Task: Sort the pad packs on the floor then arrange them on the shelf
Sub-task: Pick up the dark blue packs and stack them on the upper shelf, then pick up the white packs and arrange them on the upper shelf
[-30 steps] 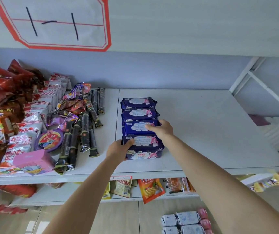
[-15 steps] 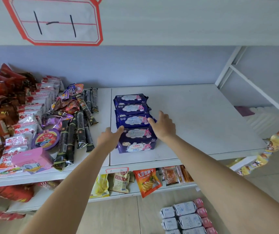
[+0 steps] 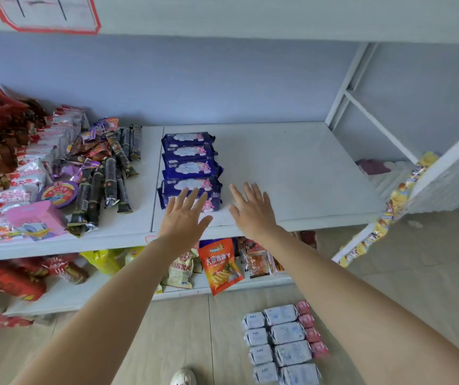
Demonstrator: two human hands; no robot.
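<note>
A row of several dark blue pad packs point(image 3: 190, 168) lies on the white shelf point(image 3: 292, 173), running from the back toward the front edge. My left hand point(image 3: 182, 216) hovers with fingers spread just in front of the nearest blue pack, holding nothing. My right hand point(image 3: 252, 211) is spread open beside it, to the right of the row, above the shelf's front edge. On the floor below lie white pad packs point(image 3: 281, 343) in neat rows, with pink packs point(image 3: 310, 329) along their right side.
Snack bags, dark wrapped rolls point(image 3: 106, 179) and a pink box point(image 3: 35, 220) crowd the shelf's left half. The lower shelf holds an orange bag point(image 3: 220, 263) and other packets. A white frame post point(image 3: 345, 81) stands at the right. A shoe tip point(image 3: 183, 377) shows at the bottom.
Both hands have let go of the blue pack row and pulled back toward the shelf's front edge, fingers spreading. The camera has tilted down, showing more floor.
</note>
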